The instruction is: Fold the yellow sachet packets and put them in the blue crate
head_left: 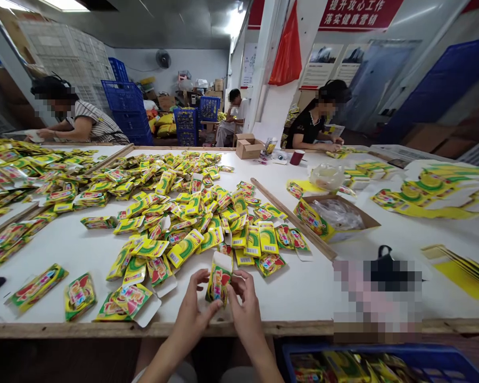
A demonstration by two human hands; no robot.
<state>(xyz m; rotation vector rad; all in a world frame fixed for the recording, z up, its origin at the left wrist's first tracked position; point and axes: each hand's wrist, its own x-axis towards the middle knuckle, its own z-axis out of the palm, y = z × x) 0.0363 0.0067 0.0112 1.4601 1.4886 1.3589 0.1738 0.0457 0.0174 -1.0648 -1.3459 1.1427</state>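
Note:
Between my two hands, near the table's front edge, stands a small yellow-green carton (pixel 219 282) with colourful lettering and a white flap raised at its top. My left hand (pixel 199 306) grips its left side, thumb across the lower front. On the other side my right hand (pixel 242 298) holds the right edge with thumb and curled fingers. Just beyond lies a big heap of similar cartons (pixel 191 247), some with white end flaps sticking out. A few loose cartons (pixel 80 296) rest to the left on the white tabletop (pixel 299 290).
A wooden strip (pixel 291 215) divides the table right of the heap. Beyond it sit an open box of clear plastic bags (pixel 337 215) and flat printed sheets (pixel 431 194). A blue crate (pixel 431 354) with packets stands below the front edge. Several people work around the room.

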